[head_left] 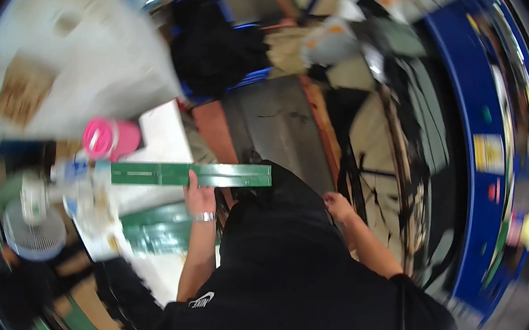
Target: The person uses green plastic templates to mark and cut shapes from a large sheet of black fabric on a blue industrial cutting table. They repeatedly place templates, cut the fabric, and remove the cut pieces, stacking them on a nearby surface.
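A long, narrow green strip (230, 175), flat and glossy, extends sideways in front of my body. My left hand (199, 198) grips it from the near edge around the middle, with a metal-band watch or bracelet at the wrist. Under its left part is a white tabletop (164, 131), where more green strips (159, 228) lie together nearer to me. My right hand (338, 207) is off to the right, away from the strip, its fingers curled in. Whatever those fingers might hold is too small and blurred to make out.
A pink round container (111, 139) stands beyond the strip's left end. Left of the table is a fan (34, 230). Black material (209, 48) fills blue crates ahead. A blue frame (464, 103) runs along the right, with dark strips and bundles (403, 148) beside it.
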Demonstrator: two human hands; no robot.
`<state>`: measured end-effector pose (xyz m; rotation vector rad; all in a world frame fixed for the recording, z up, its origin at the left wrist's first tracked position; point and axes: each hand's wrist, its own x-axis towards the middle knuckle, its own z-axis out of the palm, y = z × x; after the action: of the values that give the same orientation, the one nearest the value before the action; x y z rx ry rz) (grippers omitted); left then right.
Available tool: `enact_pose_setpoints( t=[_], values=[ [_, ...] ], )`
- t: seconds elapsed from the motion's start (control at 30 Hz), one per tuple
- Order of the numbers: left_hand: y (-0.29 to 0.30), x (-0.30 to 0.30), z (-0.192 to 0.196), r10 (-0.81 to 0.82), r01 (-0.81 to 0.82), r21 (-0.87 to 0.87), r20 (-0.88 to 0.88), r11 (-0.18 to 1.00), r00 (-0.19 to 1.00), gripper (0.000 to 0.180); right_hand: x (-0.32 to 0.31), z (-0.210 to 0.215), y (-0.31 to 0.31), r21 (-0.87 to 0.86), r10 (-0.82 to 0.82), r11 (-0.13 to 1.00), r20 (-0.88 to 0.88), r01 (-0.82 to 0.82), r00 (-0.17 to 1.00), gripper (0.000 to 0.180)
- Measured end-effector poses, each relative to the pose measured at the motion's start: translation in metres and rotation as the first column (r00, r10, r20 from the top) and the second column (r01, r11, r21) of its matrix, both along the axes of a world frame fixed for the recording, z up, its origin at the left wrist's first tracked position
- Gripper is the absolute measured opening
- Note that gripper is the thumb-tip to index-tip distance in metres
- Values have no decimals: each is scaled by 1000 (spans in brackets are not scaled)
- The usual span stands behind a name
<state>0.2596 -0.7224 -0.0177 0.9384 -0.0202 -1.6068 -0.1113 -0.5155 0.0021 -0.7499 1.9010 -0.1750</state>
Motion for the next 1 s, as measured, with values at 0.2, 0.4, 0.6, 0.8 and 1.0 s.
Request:
enact_pose_setpoints(
  t=[0.2, 0.4, 0.6, 0.8, 1.0],
  values=[
    [8, -111, 51, -448, 451, 29, -75, 892, 891, 35, -25, 59, 61, -275, -177, 954, -181, 123, 967, 31],
    [26, -277, 125, -727, 720, -109, -50, 685, 685, 36, -71, 98, 132, -402, -607, 760, -162, 510, 778, 30],
    [69, -443, 149, -867, 846, -194, -75, 497, 493, 38, -125, 121, 226, -656, -845, 496, -215, 568, 490, 18],
    [116, -563, 145, -916, 917, -40, -82, 397, 393, 38, -168, 124, 300, -640, -852, 523, -372, 563, 369, 18],
    [133, -600, 126, -914, 916, 69, -71, 395, 399, 38, -153, 113, 305, -511, -762, 647, -468, 566, 447, 30]
  ],
)
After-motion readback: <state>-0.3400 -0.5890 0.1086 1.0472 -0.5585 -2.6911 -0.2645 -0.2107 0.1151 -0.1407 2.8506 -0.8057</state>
